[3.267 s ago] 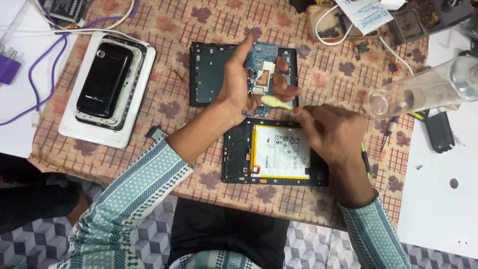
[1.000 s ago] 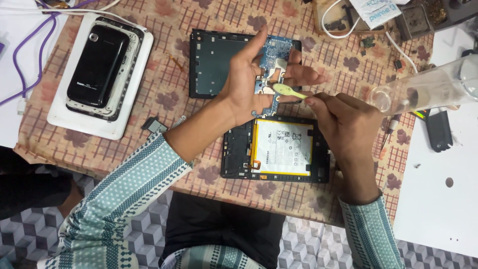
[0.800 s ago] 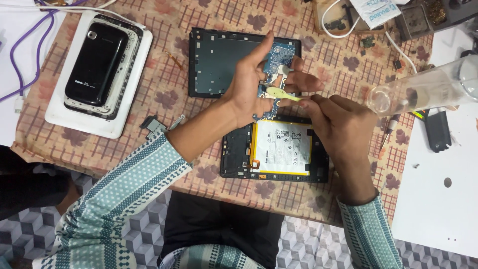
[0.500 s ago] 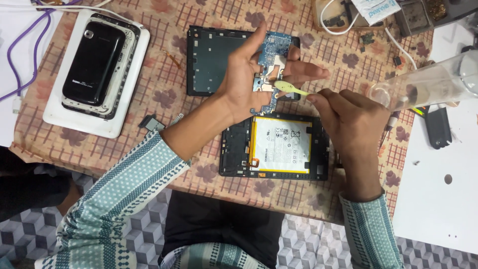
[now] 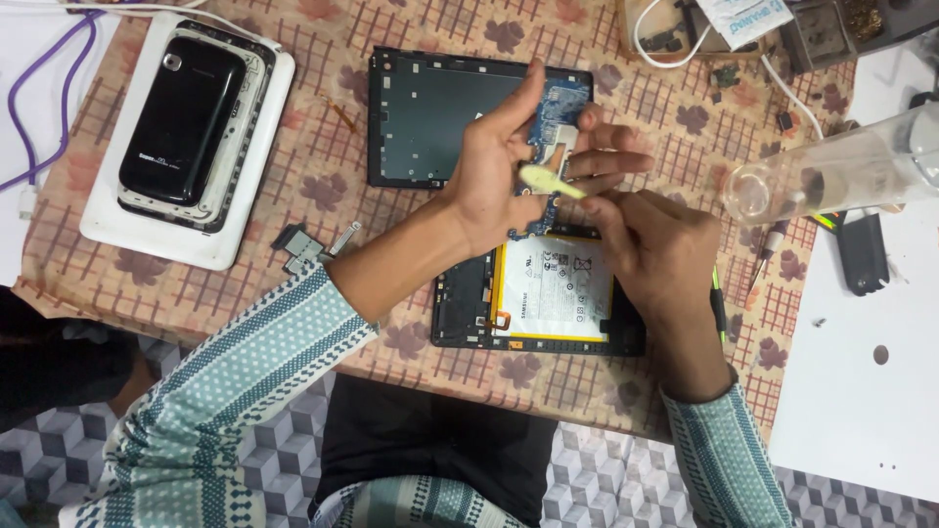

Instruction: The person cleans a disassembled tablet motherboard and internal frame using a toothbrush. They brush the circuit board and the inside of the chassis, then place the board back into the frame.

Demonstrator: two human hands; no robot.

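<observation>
A blue circuit board (image 5: 556, 122), long and narrow with small metal shields on its face, is held up off the table, standing roughly on end above the opened tablet. A pale yellow plastic pry tool (image 5: 548, 181), flat and blunt, lies slantwise across the board's middle, its tip touching the board.

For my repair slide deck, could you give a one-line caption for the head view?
Left hand holds a blue circuit board while right hand applies a pale plastic tool above an opened tablet.
</observation>
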